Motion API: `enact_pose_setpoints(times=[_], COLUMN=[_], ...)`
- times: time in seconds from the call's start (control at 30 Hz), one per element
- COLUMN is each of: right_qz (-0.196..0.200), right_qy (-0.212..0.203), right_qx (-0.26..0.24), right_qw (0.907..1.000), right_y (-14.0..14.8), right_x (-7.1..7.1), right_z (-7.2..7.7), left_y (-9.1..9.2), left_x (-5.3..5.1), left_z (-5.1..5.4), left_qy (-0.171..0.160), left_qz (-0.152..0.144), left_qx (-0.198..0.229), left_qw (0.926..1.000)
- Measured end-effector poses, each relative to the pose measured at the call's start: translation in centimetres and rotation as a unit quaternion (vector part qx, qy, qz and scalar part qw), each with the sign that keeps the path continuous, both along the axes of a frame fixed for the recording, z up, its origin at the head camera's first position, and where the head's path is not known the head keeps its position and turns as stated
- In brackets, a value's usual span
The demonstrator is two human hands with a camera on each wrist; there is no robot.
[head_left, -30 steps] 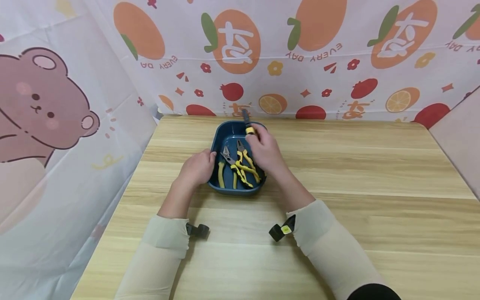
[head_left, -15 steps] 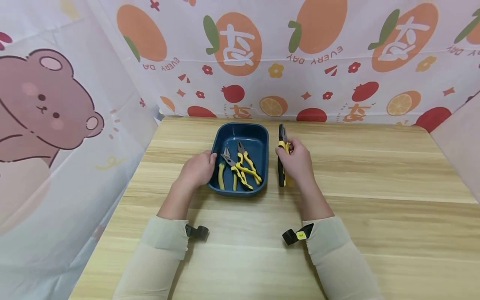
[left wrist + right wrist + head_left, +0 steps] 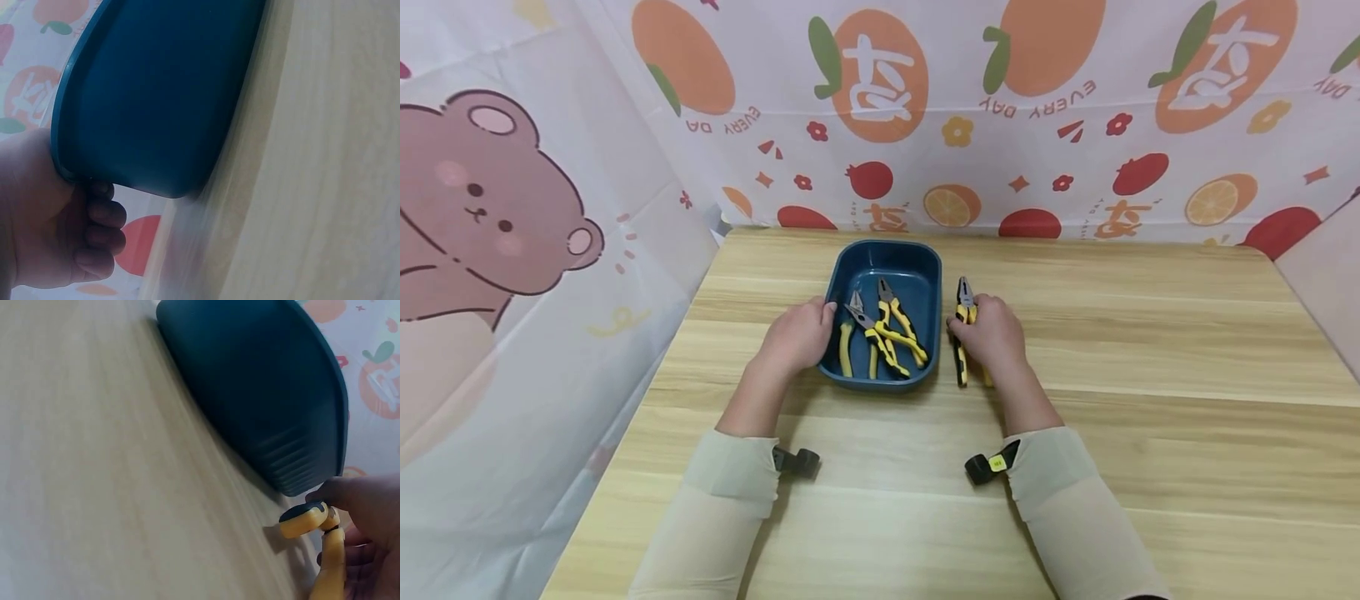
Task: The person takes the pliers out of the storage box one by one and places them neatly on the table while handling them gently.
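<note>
My left hand (image 3: 796, 335) grips the left wall of a deep blue plastic bin (image 3: 880, 386), its thumb at the rim; in the left wrist view the fingers (image 3: 105, 239) curl beside the bin's end. Inside the bin lie several yellow-and-black pliers (image 3: 901, 337), partly overlapping, their jaws toward the back. Just right of the bin, my right hand (image 3: 997, 337) holds another pair of pliers (image 3: 961, 357) by its handles, jaws toward the wall. These pliers are low at the tabletop; whether they touch it I cannot tell. The right wrist view shows their yellow handles (image 3: 304, 523) near the bin.
The wooden table (image 3: 1135, 350) extends to the right and toward me. Behind its back edge hangs a fruit-patterned cloth (image 3: 955, 167), and a bear-printed cloth (image 3: 497, 200) hangs at the left.
My right hand has carried the pliers from above the bin's back right corner to the table on its right, then lowered them slightly toward me. The left hand stays on the bin.
</note>
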State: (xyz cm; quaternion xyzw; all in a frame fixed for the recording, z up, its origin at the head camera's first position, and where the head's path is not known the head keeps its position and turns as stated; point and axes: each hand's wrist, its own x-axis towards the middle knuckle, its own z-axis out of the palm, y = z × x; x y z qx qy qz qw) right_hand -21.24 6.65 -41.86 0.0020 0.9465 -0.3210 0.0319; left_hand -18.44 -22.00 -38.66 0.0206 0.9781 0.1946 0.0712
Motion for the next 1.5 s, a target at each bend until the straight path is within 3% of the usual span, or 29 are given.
enact_pose_setpoints(times=[0.57, 0.93, 1.5], right_qz=[-0.013, 0.005, -0.003], right_qy=[0.014, -0.038, -0.019], right_qx=[0.027, 0.030, 0.022], right_qw=[0.9994, 0.9988, 0.9996], right_y=[-0.28, -0.13, -0.40], right_x=[-0.17, -0.14, -0.26], right_z=[-0.96, -0.69, -0.84], left_y=[0.10, -0.09, -0.23], left_x=[-0.09, -0.26, -0.16], left_z=[0.09, -0.10, 0.06], left_qy=[-0.008, -0.012, -0.021], left_qz=[-0.001, 0.003, 0.008], left_qx=[-0.002, -0.001, 0.012], left_qw=[1.0000, 0.9999, 0.9997])
